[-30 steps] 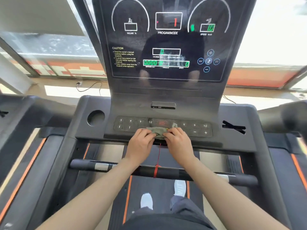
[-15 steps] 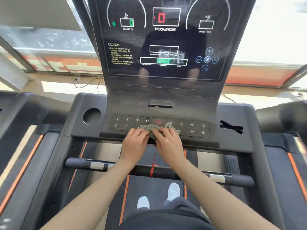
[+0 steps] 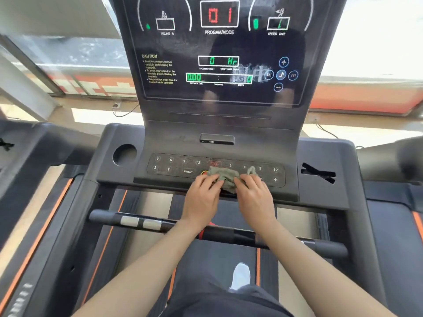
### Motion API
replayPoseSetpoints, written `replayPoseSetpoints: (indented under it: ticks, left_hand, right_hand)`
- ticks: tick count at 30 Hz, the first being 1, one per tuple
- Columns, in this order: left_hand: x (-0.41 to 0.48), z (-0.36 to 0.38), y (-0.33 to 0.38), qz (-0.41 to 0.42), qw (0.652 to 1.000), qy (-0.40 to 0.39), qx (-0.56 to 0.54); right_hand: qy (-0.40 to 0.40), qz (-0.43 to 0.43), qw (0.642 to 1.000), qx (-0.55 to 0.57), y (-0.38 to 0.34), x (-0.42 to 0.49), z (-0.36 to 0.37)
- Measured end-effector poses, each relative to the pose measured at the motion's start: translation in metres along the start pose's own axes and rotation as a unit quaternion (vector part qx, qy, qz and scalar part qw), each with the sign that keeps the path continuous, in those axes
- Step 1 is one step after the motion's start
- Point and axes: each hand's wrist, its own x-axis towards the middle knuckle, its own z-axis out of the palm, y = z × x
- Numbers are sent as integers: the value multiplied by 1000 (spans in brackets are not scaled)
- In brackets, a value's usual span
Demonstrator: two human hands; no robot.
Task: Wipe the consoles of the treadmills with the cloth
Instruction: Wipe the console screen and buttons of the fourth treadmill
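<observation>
A crumpled grey-green cloth [image 3: 225,177] lies on the treadmill's button panel [image 3: 174,167], near its front edge at the middle. My left hand [image 3: 202,199] grips the cloth's left side with curled fingers. My right hand [image 3: 255,197] grips its right side, and a corner of cloth sticks up beyond the fingers. Above the panel rises the dark display console [image 3: 219,53] with lit red and green digits. Smudges show on the glass near the music buttons.
A round cup holder [image 3: 124,154] sits left of the panel and a slotted tray [image 3: 318,173] to the right. A black handlebar [image 3: 142,224] crosses under my forearms. Neighbouring treadmills stand on both sides. A window ledge with cables runs behind.
Both hands stay bunched on the cloth at the panel's middle. The display readouts have changed, with red digits 01 lit now. The view has shifted a little.
</observation>
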Motion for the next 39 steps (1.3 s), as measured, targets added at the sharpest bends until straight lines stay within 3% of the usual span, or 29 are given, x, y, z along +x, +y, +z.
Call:
replayPoseSetpoints:
  ticks: [6, 13, 18, 27, 33, 39]
  left_hand:
    - [1, -4, 12, 17, 998, -52, 25]
    - [-4, -37, -33, 19, 992, -71, 103]
    - [-15, -50, -79, 20, 995, -40, 84]
    - [-22, -83, -152, -77, 990, -12, 121]
    - [-13, -82, -164, -111, 982, -78, 130]
    - [-18, -77, -130, -126, 978, -134, 97]
  right_hand:
    - [-9, 34, 999, -1, -2, -11, -6]
    - [-57, 8, 998, -6, -61, 13, 16]
    - [-92, -17, 996, -12, -98, 31, 28]
    - [-193, -73, 977, 59, -160, 75, 67]
    - [-215, -55, 972, 79, -147, 110, 71]
    - [-222, -95, 969, 45, -111, 102, 62]
